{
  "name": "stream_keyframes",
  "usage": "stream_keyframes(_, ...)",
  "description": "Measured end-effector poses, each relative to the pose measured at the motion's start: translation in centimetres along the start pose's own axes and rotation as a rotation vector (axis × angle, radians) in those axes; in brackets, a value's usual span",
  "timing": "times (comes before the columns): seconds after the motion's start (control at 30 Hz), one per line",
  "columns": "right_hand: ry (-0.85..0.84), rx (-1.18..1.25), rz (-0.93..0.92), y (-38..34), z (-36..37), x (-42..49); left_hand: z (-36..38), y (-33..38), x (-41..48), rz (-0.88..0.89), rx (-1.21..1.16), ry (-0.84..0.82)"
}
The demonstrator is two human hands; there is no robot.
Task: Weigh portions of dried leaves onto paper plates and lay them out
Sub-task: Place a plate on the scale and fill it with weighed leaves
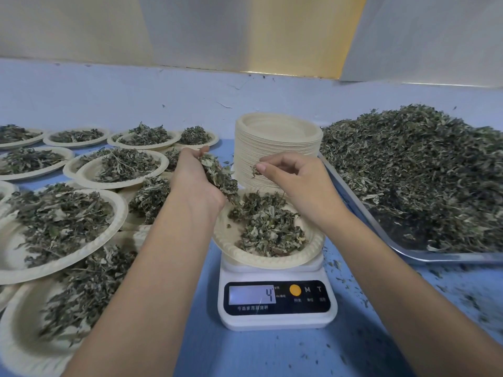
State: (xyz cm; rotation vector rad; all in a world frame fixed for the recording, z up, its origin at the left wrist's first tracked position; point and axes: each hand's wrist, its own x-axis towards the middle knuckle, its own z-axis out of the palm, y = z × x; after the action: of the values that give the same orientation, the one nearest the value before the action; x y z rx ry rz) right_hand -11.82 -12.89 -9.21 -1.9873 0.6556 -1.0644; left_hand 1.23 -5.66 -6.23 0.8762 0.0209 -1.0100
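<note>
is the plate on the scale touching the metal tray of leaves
Apart. The head view shows a strip of blue table between the plate rim and the metal tray edge.

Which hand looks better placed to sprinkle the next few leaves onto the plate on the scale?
Probably the right hand: it pinches a few leaves over the plate, while the left hand grips a whole bunch.
</note>
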Motion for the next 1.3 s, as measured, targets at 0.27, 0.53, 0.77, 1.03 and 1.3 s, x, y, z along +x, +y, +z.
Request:
stream_keyframes(0.27, -0.019, -0.008, 0.005, -0.4, -0.1, -0.3, 0.2, -0.4, -0.8, 0.013, -0.067, -0.025)
stream_keyframes(0.53, -0.045, 0.047, 0.040, -0.7, -0.3, -0.4, 0.6, -0.9, -1.6, 0.008, -0.076, -0.052)
stream_keyframes(0.77, -0.225, 0.132, 0.064, -1.9, 0.4, -0.9, 0.7, -1.2, -0.5, 0.012, -0.016, -0.065)
stream_keyframes(1.03, -0.163, 0.114, 0.043, -1.9, 0.6, -0.9, 0.9, -2.0, 0.1, 0.020, -0.010, -0.030)
stream_keyframes(1.3, -0.038, 0.043, 0.103, -1.5, -0.5, -0.4, 0.5, -1.2, -0.2, 0.040, 0.031, -0.011)
